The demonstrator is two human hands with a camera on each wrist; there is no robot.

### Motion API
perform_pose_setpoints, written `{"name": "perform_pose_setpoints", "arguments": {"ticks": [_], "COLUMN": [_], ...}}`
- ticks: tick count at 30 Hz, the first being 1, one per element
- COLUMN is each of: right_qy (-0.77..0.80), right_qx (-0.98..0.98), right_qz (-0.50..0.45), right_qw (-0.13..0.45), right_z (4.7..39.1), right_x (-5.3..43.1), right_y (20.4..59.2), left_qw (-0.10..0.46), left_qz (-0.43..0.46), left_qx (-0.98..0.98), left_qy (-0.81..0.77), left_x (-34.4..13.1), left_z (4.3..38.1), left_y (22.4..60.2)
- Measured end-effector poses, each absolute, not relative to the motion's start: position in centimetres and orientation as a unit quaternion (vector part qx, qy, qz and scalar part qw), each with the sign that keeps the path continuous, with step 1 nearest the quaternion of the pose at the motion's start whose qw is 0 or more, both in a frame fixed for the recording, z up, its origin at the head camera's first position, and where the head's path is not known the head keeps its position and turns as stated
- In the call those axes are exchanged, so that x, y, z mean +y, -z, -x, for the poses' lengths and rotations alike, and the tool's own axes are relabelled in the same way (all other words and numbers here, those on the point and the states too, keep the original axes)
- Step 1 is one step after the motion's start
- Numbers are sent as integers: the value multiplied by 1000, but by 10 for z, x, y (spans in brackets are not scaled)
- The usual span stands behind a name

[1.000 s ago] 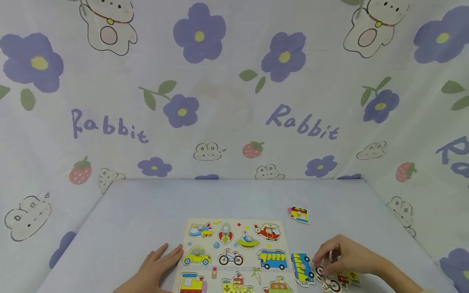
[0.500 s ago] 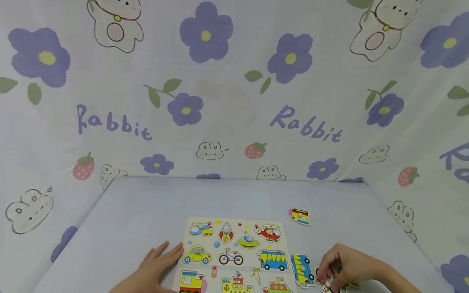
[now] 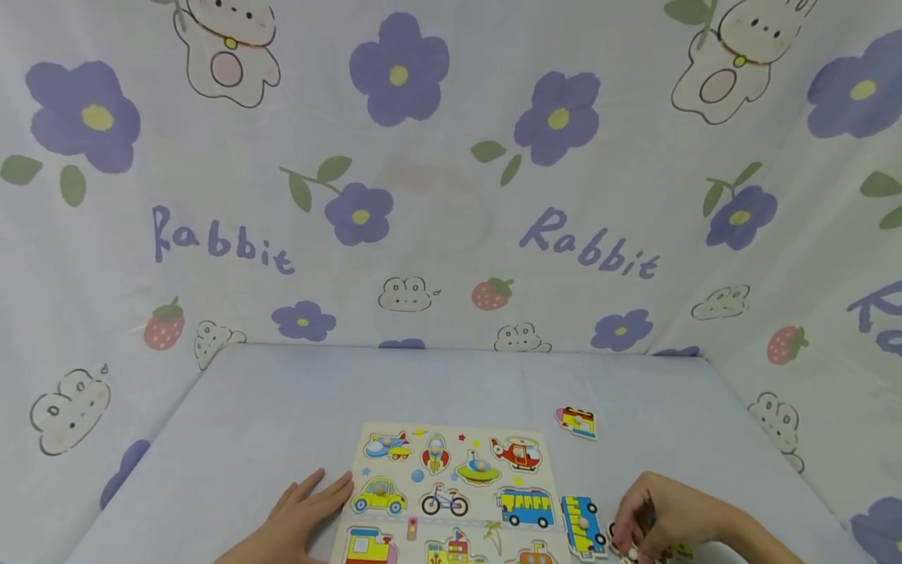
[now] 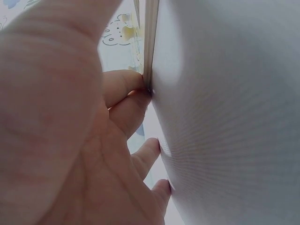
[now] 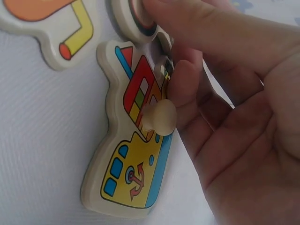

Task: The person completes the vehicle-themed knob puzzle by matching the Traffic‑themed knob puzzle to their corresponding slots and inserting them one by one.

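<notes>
A wooden knob puzzle board (image 3: 414, 495) printed with vehicles lies on the table. My left hand (image 3: 299, 517) rests at its left edge with fingers spread; in the left wrist view, fingertips touch the board's edge (image 4: 149, 42). My right hand (image 3: 669, 513) pinches the knob of the bicycle piece (image 5: 133, 16), right of the board, and mostly covers it. Just under that hand, the boat piece (image 5: 133, 173) lies face up with its round wooden knob. The bus piece (image 3: 583, 526) lies turned sideways between board and right hand.
The train piece (image 3: 578, 421) lies upside down beyond the board's right corner. An orange piece with a yellow pipe (image 5: 51, 21) sits beside the boat piece. A patterned cloth (image 3: 437, 180) hangs behind the table (image 3: 338, 384).
My right hand has come down from over the bicycle piece and its fingertips have closed on the knob. The left hand stays at the board's edge. The head view has shifted slightly.
</notes>
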State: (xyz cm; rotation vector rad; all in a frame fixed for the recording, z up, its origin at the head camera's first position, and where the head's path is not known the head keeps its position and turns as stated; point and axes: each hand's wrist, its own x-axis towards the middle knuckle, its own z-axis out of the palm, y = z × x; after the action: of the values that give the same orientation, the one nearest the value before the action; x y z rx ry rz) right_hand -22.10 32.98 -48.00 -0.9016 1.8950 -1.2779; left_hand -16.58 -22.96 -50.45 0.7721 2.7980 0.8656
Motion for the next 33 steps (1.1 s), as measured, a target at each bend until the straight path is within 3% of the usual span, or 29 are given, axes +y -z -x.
{"name": "perform_pose_setpoints", "arguments": {"ticks": [17,33], "right_qy": [516,505], "right_qx": [716,783], "right_qz": [344,270], "right_qw": [321,244], "right_z": [226,228], "right_x": [337,326], "right_y": [476,473], "left_qw": [88,71], "left_qz": [-215,-239], "left_qx": [933,926], "left_qy": [-276,-282], "left_x": [-224,-226], "left_z": [164,164], "left_y": [500,499]}}
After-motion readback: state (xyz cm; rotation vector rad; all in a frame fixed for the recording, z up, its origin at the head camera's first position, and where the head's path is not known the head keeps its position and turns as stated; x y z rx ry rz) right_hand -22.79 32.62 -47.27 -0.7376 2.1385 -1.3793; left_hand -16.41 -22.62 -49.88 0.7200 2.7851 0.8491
